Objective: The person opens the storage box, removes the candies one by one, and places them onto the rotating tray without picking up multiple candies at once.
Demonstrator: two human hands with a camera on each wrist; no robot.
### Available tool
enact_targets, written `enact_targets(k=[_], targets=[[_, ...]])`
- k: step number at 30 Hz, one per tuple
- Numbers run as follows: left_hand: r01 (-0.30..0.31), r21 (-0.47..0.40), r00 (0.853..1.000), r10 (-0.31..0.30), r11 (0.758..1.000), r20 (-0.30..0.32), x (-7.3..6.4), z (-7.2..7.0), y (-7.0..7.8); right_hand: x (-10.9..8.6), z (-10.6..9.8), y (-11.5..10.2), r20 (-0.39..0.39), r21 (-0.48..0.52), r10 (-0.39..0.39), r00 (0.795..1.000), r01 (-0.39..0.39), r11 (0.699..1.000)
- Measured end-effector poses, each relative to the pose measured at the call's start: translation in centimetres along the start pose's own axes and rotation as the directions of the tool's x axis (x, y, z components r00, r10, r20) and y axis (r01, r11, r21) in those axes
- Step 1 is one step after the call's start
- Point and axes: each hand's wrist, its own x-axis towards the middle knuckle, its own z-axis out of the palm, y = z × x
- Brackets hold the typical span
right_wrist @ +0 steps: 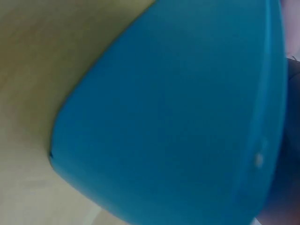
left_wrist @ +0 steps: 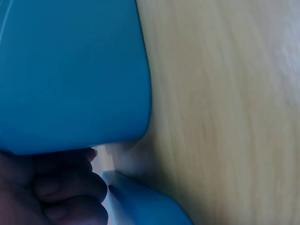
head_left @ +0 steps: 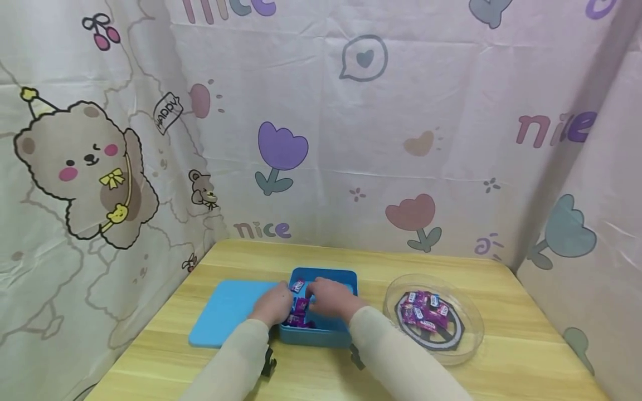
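A blue plastic box (head_left: 321, 336) stands uncovered on the table, with several purple wrapped candies (head_left: 299, 305) along its left side. My left hand (head_left: 273, 303) grips the box's left wall; in the left wrist view its curled fingers (left_wrist: 77, 187) lie against the outside of that wall. From the right, my right hand (head_left: 333, 298) reaches over the rim into the box, fingers bent down beside the candies. Whether it pinches one I cannot tell. In the right wrist view the box wall (right_wrist: 164, 112) hides most of this hand.
A flat light-blue lid (head_left: 225, 312) lies left of the box. To the right, a round clear dish (head_left: 473, 328) holds several more purple candies (head_left: 423, 310) over a black-and-white pattern. Behind the wooden table (head_left: 371, 379) hangs a printed curtain (head_left: 326, 111).
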Motion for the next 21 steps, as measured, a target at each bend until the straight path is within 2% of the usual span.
enact_targets(k=[4,8,14,17,21], targets=[[-0.015,0.044,1.0,0.015,0.999,0.0,0.0,0.1,0.0,0.2,0.6,-0.4,-0.009,-0.066,-0.02,1.0,0.019,0.998],[-0.02,0.046,1.0,0.02,0.999,-0.001,-0.1,0.0,0.1,0.5,0.9,-1.1,-0.021,-0.116,-0.043,0.999,0.04,0.992],[-0.035,0.057,0.999,0.036,0.998,-0.013,0.0,0.4,-0.1,1.4,1.8,-2.0,-0.029,-0.134,-0.056,0.998,0.051,0.99],[-0.055,0.092,0.998,0.057,0.994,-0.025,0.1,0.4,-0.2,1.6,2.0,-2.4,-0.017,-0.129,-0.043,0.999,0.04,0.991],[-0.049,0.098,0.998,0.052,0.994,-0.03,0.1,0.2,-0.1,1.6,1.9,-2.8,-0.007,-0.113,-0.015,1.0,0.014,0.993]])
